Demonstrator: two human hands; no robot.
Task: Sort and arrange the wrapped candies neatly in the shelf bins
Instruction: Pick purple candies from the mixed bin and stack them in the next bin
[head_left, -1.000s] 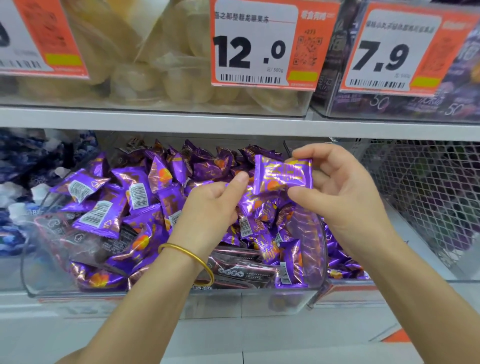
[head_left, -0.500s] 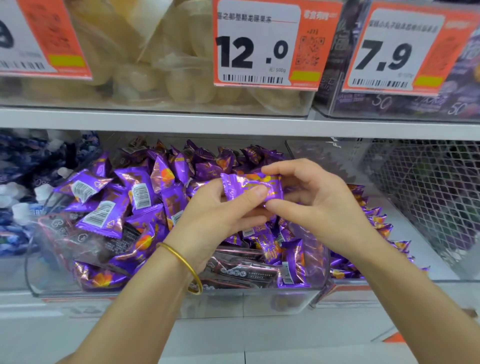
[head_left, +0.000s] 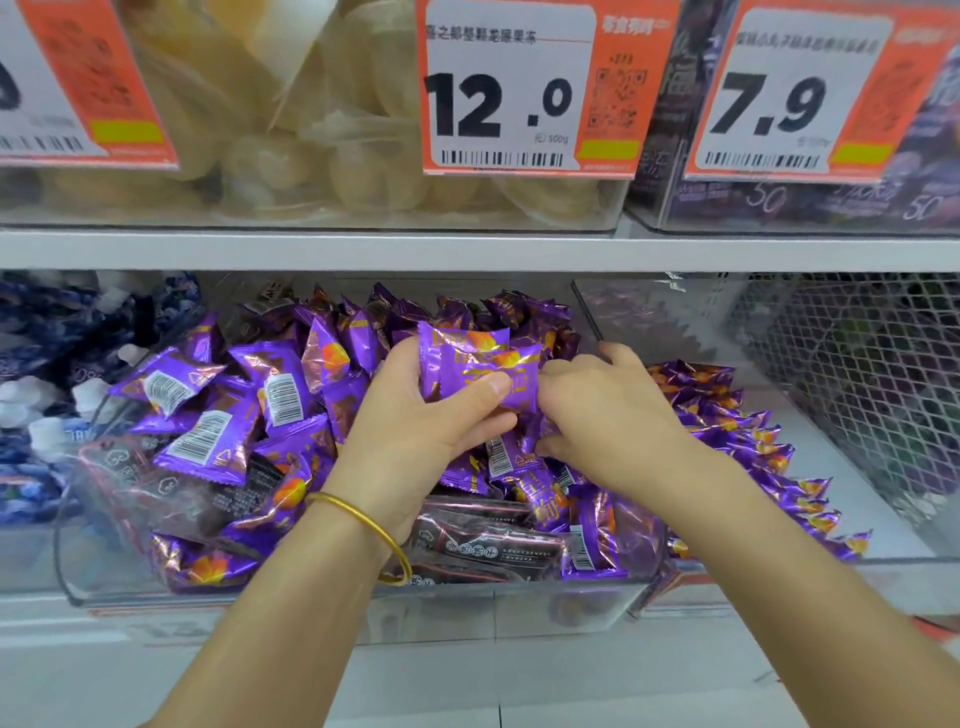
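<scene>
Above the clear bin (head_left: 322, 597), left hand (head_left: 415, 415) grips stacked purple candies (head_left: 475, 358); right hand (head_left: 613, 415) curls into the bin, hold unclear.

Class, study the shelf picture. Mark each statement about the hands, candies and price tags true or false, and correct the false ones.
1. The left hand grips purple candies. True.
2. The gold bangle sits on the right wrist. False: it is on the left wrist.
3. The price tag above the hands reads 7.9. False: it reads 12.0.
4. A neat row of candies lies to the right of the right hand. True.
</scene>
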